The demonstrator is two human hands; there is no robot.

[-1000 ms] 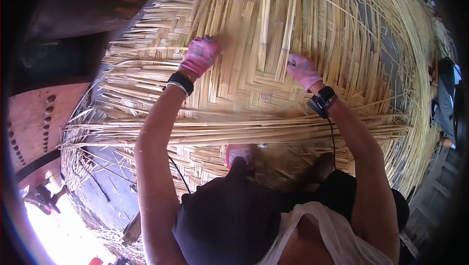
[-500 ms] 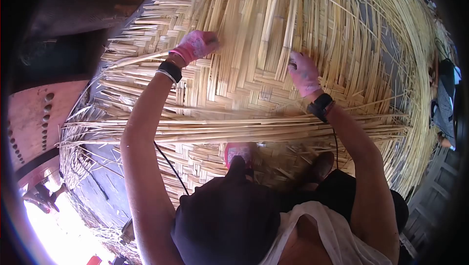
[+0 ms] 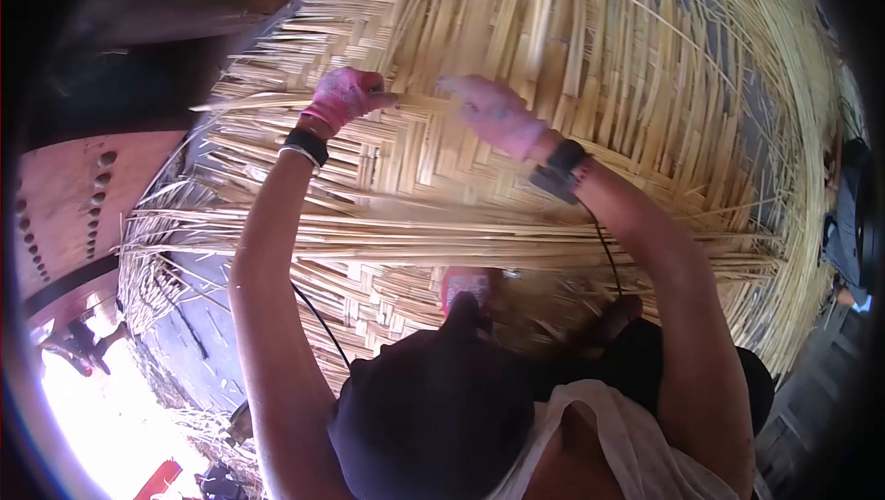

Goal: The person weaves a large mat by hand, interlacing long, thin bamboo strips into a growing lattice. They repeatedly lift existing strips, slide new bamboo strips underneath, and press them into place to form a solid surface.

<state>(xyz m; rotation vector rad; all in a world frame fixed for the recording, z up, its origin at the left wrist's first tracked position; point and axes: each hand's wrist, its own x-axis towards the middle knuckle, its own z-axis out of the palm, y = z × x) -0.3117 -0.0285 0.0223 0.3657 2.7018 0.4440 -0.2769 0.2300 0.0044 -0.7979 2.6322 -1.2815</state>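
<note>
My left hand (image 3: pixel 347 98), in a pink patterned glove, is closed around a pale flat reed strip (image 3: pixel 249 102). The strip pokes out to the left and runs on rightward from the fingers, across a herringbone-woven reed mat (image 3: pixel 442 154). My right hand (image 3: pixel 498 118), also gloved in pink, is blurred by motion, its fingers stretched toward the strip's right part. Just beyond it, long split reeds (image 3: pixel 551 58) lie lengthwise on the mat, their far ends cut off by the frame.
A band of loose reeds (image 3: pixel 442 237) crosses the mat in front of my body. My pink-covered foot (image 3: pixel 464 286) rests on the weave below it. Long unwoven reed ends (image 3: pixel 784 131) curve along the right side. A pinkish panel with round studs (image 3: pixel 98 196) stands at left.
My right hand has left the upright reeds and swung left, close to my left hand. My left hand has shifted slightly left and down, and some lengthwise reeds lie farther right.
</note>
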